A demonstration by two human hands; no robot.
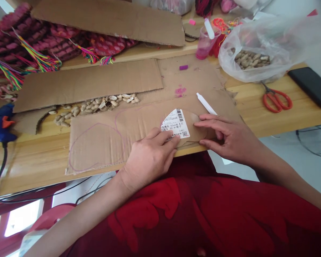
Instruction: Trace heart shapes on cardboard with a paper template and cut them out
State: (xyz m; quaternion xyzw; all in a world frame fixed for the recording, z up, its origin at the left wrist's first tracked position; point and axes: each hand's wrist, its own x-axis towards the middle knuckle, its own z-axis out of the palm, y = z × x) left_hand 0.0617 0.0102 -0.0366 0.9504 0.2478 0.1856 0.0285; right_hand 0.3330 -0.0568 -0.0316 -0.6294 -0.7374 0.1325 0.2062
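A flat cardboard cutout (194, 132) with a rounded outline and a white printed label (178, 123) lies on a larger cardboard sheet (139, 128). My left hand (152, 151) rests on the cutout's left side, fingers laid flat over the label's lower edge. At its right edge, my right hand (226, 139) touches the cardboard with fingers and thumb spread apart. A white marker (205, 102) lies just beyond the right fingers. Purple curved outlines (96, 125) are drawn on the sheet to the left. A purple cap (183, 67) sits farther back.
Peanut shells (104, 103) lie behind the sheet, beside a cardboard strip (96, 82). Red-handled scissors (276, 100), a black phone (311, 85) and a plastic bag (280, 67) of peanuts are right. A blue glue gun (1, 123) is left; a pink cup (203, 44) stands behind.
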